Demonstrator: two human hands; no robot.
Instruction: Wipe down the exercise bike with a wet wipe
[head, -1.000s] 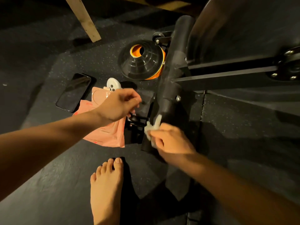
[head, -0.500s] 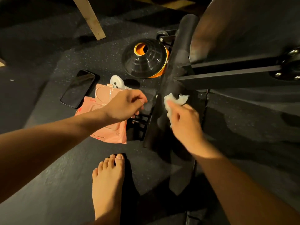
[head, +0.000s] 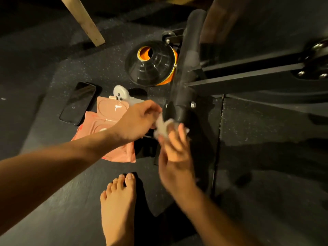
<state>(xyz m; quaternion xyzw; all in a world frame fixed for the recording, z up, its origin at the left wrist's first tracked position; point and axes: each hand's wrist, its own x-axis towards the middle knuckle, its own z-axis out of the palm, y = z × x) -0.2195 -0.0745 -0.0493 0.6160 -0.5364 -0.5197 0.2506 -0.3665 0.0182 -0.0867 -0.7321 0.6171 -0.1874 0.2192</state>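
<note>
Your left grip [head: 136,121] and right grip [head: 174,153] both pinch the bunched wipe [head: 164,127] beside the near tube end of the bike [head: 186,77]; passing it between them risks dropping it onto the floor [head: 53,201].

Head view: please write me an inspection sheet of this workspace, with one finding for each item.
Surface: dark speckled rubber floor.
Job's things: exercise bike, its base tube on the floor; crumpled wet wipe at the tube's near end; pink wipe pack on the floor.
Clutter: phone, small white device, stacked black and orange cones.
Hands: left hand and right hand both hold the wet wipe; the right is blurred.
Cables: nothing seen.
Surroundings: wooden leg; bare foot.
</note>
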